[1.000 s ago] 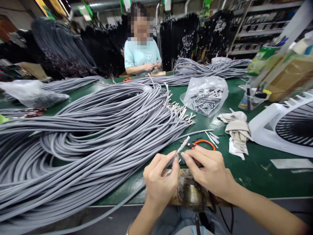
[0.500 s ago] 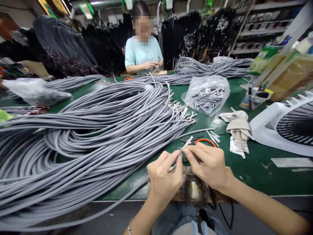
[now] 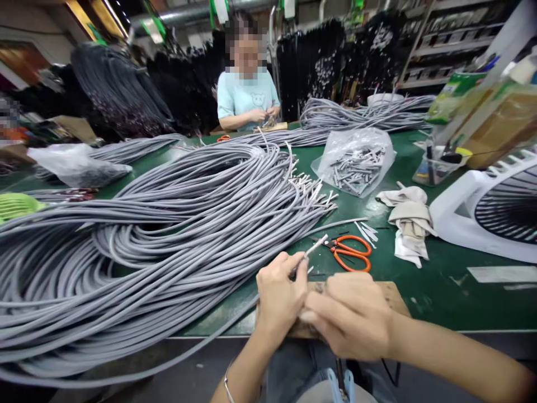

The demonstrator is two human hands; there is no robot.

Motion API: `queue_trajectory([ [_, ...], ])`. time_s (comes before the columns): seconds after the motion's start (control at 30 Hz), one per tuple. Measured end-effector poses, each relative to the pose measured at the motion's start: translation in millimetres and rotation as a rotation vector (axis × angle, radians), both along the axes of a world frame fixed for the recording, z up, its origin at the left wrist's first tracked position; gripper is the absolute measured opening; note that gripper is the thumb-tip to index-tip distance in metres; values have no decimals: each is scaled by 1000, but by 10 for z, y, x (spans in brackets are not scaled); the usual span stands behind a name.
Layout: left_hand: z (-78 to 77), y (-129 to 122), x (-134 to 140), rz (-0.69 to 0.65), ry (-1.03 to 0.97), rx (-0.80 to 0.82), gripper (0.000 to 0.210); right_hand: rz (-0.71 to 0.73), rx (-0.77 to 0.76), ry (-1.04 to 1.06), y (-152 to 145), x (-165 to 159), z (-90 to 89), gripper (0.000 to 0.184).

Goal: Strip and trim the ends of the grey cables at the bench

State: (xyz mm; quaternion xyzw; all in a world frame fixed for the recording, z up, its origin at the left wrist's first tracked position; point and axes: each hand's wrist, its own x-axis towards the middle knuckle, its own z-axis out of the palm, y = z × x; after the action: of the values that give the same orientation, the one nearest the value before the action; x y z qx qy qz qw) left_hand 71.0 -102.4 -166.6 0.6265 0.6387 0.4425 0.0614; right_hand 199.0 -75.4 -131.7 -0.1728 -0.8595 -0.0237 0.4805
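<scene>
My left hand [image 3: 280, 291] is closed around the end of a grey cable [image 3: 241, 313], whose stripped white tip [image 3: 316, 245] points up and to the right from between thumb and forefinger. Lower and closer to me, my right hand [image 3: 352, 313] is curled with its fingers pressed together; whatever may be in them is hidden. It is over a wooden board [image 3: 396, 296] at the table's front edge. Orange-handled scissors [image 3: 333, 244] lie just beyond both hands. A large bundle of grey cables [image 3: 188, 235] with white ends spreads across the left side.
A plastic bag of short grey pieces [image 3: 356, 168] lies behind the scissors. White strips [image 3: 366, 234], a crumpled cloth [image 3: 409, 215] and a white fan [image 3: 457, 215] are to the right. Across the green table [image 3: 436, 302] a person [image 3: 247, 98] works with both hands.
My right hand has left the cable tip and moved down toward me, uncovering the scissors. My left hand keeps the cable in nearly the same spot.
</scene>
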Motion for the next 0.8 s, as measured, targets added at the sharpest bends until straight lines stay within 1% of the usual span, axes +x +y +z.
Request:
queue_trajectory([
  [0.03,0,9,-10,-9,-59,-24,16,8,4,15,2,5,21,24],
  [0.07,1,17,-18,-23,-124,-38,16,-28,-17,35,18,15,30,21],
  [0.17,-2,31,-22,-72,-331,-55,19,-224,-92,64,118,68,-23,12],
  [0.23,-9,30,-12,-89,-449,-62,21,-269,-111,34,174,105,-98,11],
  [0.3,-14,22,-2,-102,-506,-46,21,-278,-123,9,193,126,-160,12],
  [0.37,-13,10,5,-108,-504,-21,17,-271,-142,-13,186,124,-189,15],
  [0.5,-10,-3,8,-100,-513,2,11,-226,-210,-54,174,98,-184,20],
  [0.6,-24,3,6,-122,-539,9,11,-190,-263,-40,181,90,-180,19],
  [0.7,-36,10,1,-154,-504,65,13,-175,-308,2,172,85,-188,19],
  [0.77,-32,9,0,-144,-439,102,15,-182,-284,20,154,76,-204,19],
  [0.8,-26,7,0,-130,-398,112,15,-188,-248,17,143,71,-215,19],
])
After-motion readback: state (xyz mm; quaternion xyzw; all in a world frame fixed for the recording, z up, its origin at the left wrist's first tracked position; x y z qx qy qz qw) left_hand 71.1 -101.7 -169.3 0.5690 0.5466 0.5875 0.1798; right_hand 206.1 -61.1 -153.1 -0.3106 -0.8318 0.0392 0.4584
